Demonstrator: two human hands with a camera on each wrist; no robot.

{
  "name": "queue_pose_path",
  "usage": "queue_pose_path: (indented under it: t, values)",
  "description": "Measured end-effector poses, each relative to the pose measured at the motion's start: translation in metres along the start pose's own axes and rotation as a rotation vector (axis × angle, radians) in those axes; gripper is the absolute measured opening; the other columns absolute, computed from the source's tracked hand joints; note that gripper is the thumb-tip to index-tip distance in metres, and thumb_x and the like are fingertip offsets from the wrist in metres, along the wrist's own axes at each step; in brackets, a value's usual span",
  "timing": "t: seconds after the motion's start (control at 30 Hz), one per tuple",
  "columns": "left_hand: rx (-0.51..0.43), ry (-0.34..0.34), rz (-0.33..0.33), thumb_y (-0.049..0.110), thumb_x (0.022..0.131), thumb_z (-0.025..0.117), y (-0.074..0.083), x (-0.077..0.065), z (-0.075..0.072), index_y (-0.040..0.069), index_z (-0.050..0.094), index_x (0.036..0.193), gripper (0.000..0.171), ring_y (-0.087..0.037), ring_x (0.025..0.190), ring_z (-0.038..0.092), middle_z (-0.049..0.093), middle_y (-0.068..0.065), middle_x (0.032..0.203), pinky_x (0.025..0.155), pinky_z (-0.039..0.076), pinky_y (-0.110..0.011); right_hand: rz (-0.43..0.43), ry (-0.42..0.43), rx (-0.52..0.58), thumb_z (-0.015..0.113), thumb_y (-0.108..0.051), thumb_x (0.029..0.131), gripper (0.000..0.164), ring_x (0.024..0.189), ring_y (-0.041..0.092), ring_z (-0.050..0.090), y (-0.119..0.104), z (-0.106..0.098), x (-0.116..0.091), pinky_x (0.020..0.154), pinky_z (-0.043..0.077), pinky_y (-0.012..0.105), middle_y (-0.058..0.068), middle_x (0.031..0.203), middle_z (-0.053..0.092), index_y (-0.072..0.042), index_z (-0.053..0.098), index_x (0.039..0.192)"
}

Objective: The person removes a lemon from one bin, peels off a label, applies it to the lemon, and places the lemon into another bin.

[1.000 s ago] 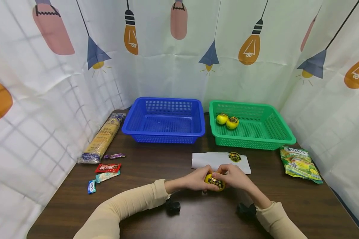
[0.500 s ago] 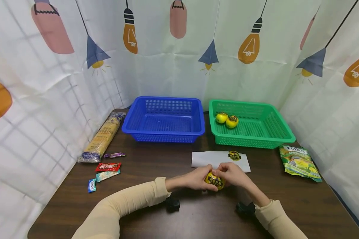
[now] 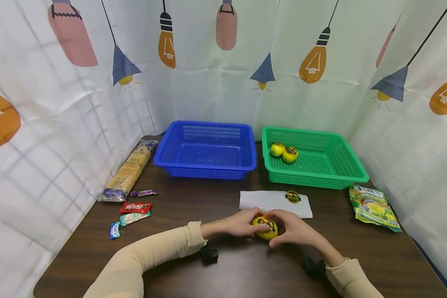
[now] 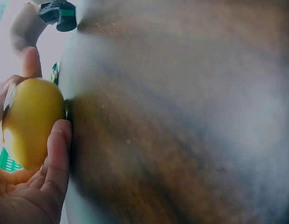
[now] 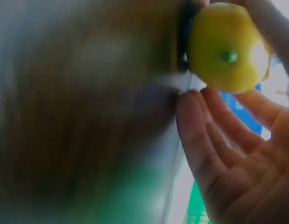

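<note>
My left hand (image 3: 240, 223) holds a yellow lemon (image 3: 267, 229) between thumb and fingers, low over the table. A black-and-gold sticker covers the lemon's upper side in the head view. In the right wrist view a green nub shows on the lemon (image 5: 228, 51). My right hand (image 3: 292, 227) is around the lemon's right side, fingers loosely curved, thumb spread away; some fingers touch or nearly touch it. Just beyond the hands lies a white sheet (image 3: 260, 200) with one round black-and-yellow sticker (image 3: 292, 197). Two more stickered lemons (image 3: 290, 154) sit in the green basket (image 3: 320, 181).
A blue basket (image 3: 205, 172) stands at the back, left of the green one. On the left lie a long noodle-like packet (image 3: 130, 171) and several small wrapped sweets (image 3: 135, 207). A green Fox's bag (image 3: 374, 207) lies at the right edge.
My right hand has loosened from the lemon and shifted slightly right, its thumb now spread. The lemon has turned a little in my left hand, whose thumb now lies over the sticker.
</note>
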State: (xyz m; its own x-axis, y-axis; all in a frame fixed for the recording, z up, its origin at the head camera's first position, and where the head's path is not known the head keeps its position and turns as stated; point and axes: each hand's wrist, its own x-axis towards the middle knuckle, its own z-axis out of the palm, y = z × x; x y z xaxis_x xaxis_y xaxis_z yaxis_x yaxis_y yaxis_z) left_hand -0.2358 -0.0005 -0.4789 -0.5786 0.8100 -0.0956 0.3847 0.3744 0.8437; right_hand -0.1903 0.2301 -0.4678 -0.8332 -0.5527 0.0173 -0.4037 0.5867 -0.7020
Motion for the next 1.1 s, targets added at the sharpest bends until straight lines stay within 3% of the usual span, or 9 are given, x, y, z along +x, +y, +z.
queue_pose_path:
  t: [0.17, 0.37, 0.47, 0.6, 0.73, 0.93, 1.1]
  values:
    - [-0.056, 0.022, -0.049, 0.042, 0.105, 0.045, 0.001, -0.003, -0.006, 0.013, 0.055, 0.123, 0.035, -0.009, 0.06, 0.066, 0.07, -0.006, 0.102, 0.06, 0.057, -0.023, -0.061, 0.039, -0.066, 0.087, -0.042, 0.074, 0.071, 0.111, 0.006, 0.064, -0.002, 0.005, 0.003, 0.092, 0.055, 0.024, -0.002, 0.129, 0.067, -0.02, 0.057, 0.135]
    - [0.015, 0.122, -0.067, 0.044, 0.108, 0.034, 0.001, -0.008, -0.023, 0.013, 0.061, 0.112, 0.042, -0.013, 0.057, 0.066, 0.071, -0.009, 0.085, 0.056, 0.053, -0.023, -0.074, 0.013, -0.12, 0.081, -0.043, 0.08, 0.067, 0.111, 0.006, 0.063, -0.003, 0.006, 0.009, 0.095, 0.054, 0.028, -0.005, 0.128, 0.068, -0.021, 0.056, 0.138]
    - [0.041, 0.194, -0.035, 0.044, 0.108, 0.034, 0.001, -0.006, -0.03, 0.009, 0.062, 0.112, 0.046, -0.015, 0.062, 0.069, 0.074, -0.011, 0.092, 0.06, 0.053, -0.023, -0.047, -0.013, -0.095, 0.079, -0.043, 0.082, 0.066, 0.108, 0.004, 0.062, -0.003, 0.003, 0.009, 0.093, 0.054, 0.026, -0.005, 0.126, 0.068, -0.018, 0.056, 0.139]
    - [0.014, 0.305, 0.005, 0.041, 0.108, 0.034, 0.001, 0.0, -0.034, 0.004, 0.063, 0.117, 0.048, -0.021, 0.081, 0.074, 0.074, -0.014, 0.11, 0.074, 0.058, -0.024, 0.004, -0.028, -0.041, 0.078, -0.044, 0.083, 0.067, 0.108, 0.003, 0.062, -0.003, -0.004, 0.008, 0.093, 0.053, 0.022, -0.003, 0.127, 0.068, -0.016, 0.055, 0.14]
    - [-0.125, 0.368, 0.005, 0.036, 0.108, 0.039, 0.002, 0.008, -0.039, 0.0, 0.064, 0.124, 0.047, -0.028, 0.102, 0.074, 0.072, -0.019, 0.118, 0.088, 0.06, -0.034, 0.033, -0.016, 0.044, 0.08, -0.038, 0.083, 0.068, 0.111, 0.004, 0.06, -0.005, -0.021, 0.009, 0.092, 0.054, 0.021, 0.002, 0.13, 0.066, -0.012, 0.054, 0.141]
    - [-0.47, 0.322, -0.041, 0.032, 0.106, 0.046, 0.001, 0.03, -0.045, -0.009, 0.055, 0.134, 0.05, -0.035, 0.121, 0.065, 0.063, -0.029, 0.131, 0.102, 0.055, -0.039, 0.036, 0.022, 0.121, 0.08, -0.025, 0.083, 0.063, 0.103, 0.005, 0.061, -0.011, -0.065, 0.011, 0.087, 0.056, 0.025, 0.008, 0.13, 0.065, -0.014, 0.055, 0.14]
    - [-0.629, 0.323, -0.103, 0.031, 0.105, 0.049, 0.004, 0.053, -0.047, -0.009, 0.053, 0.136, 0.05, -0.032, 0.123, 0.065, 0.061, -0.028, 0.134, 0.104, 0.053, -0.038, 0.044, 0.054, 0.214, 0.078, -0.013, 0.084, 0.065, 0.099, 0.009, 0.065, -0.011, -0.107, 0.018, 0.08, 0.059, 0.027, 0.011, 0.128, 0.063, -0.009, 0.051, 0.142]
